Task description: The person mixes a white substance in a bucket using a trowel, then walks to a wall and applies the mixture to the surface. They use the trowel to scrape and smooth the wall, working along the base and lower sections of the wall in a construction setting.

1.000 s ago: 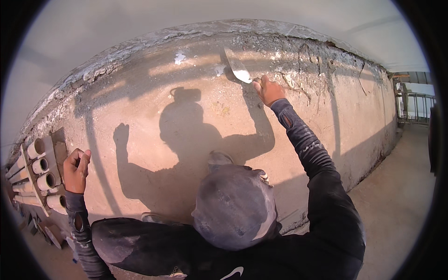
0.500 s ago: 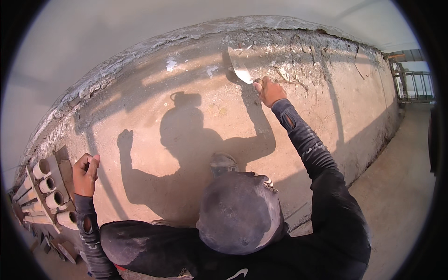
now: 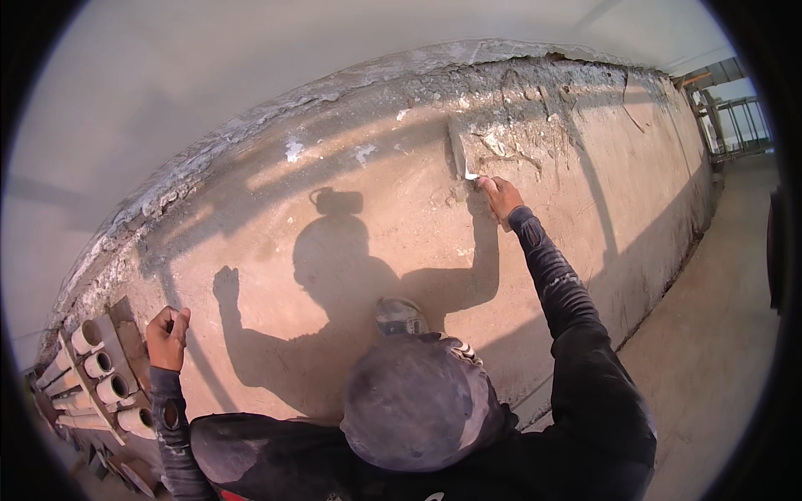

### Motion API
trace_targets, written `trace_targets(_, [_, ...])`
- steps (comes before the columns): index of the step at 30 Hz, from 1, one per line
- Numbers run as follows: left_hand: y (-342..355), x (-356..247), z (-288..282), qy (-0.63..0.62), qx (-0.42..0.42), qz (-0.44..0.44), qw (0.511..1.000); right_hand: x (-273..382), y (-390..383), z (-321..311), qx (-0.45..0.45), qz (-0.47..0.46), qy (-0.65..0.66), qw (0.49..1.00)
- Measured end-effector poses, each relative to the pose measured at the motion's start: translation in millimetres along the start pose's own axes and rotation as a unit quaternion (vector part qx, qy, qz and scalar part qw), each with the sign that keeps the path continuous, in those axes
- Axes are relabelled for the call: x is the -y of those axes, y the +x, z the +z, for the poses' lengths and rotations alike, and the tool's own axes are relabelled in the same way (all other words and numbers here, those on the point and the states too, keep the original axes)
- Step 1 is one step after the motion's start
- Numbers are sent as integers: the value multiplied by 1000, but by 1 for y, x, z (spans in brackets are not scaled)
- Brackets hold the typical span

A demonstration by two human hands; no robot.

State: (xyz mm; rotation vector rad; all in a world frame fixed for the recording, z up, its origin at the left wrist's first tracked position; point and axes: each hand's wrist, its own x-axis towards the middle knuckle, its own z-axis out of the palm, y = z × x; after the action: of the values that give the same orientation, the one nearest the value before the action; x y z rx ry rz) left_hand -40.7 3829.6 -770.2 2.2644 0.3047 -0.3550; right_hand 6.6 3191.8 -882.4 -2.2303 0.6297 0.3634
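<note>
My right hand (image 3: 501, 199) grips a trowel (image 3: 457, 149) by its handle, which is mostly hidden in the fingers. The thin blade points away from me, turned nearly edge-on, close over the dusty concrete floor (image 3: 401, 230). Just right of the blade lie crumbled debris and loose flakes (image 3: 494, 144). On the left my left hand (image 3: 168, 336) is held up in a loose fist with the thumb on top, and nothing shows in it. It is nearest to the stack of pipes (image 3: 112, 387).
A pale wall (image 3: 276, 58) with a rough, broken lower edge (image 3: 200, 146) runs along the far side. Planks (image 3: 125, 334) lean by the pipes at left. My knee (image 3: 418, 405) and shoe (image 3: 401, 316) are at front centre. A lower walkway (image 3: 710, 301) lies beyond the slab's right edge.
My right hand has drawn the trowel nearer and to the right, and its blade has turned more edge-on. My left hand stays in a fist, slightly lower in view.
</note>
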Motion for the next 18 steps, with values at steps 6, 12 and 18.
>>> trace_targets(6, [11, -6, 4, -9, 6, 3, 1000, 71, 27, 28, 109, -51, -21, 993])
trace_targets(12, [22, 34, 11, 28, -1, 51, 998, 88, 111, 70, 3, -171, -259, 951])
trace_targets(18, [-24, -1, -12, 199, 45, 6, 979, 27, 128, -60, -19, -27, -240, 970])
